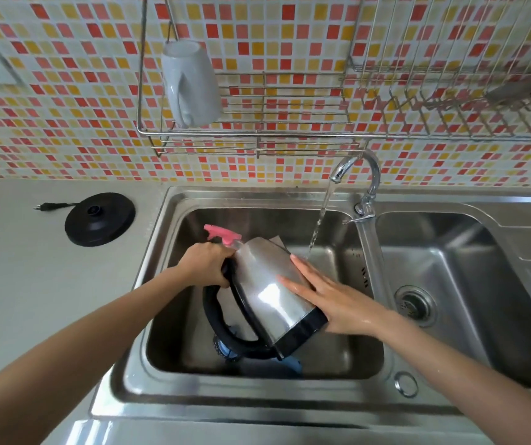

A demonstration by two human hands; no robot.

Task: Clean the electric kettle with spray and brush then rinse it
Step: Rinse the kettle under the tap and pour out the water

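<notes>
Over the left sink basin [174, 268], the left hand [207, 263] grips the tilted electric kettle [270, 293] by its handle; the right hand [325, 293] lies flat, fingers straight, against the steel. Tap water [318, 220] could reach the kettle's electrical base.

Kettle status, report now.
Left hand grips electric kettle by handle; right hand flat on its steel side. Tilted in sink, tap stream falling beside its top edge. Spray bottle behind it.

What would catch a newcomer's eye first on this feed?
The steel kettle, tilted over the left basin of the sink: the left hand grips its black handle, and the right hand lies flat on its side. The tap runs, its stream falling beside the right hand. A pink-topped spray bottle stands behind the kettle; the black base sits on the counter at left.
</notes>
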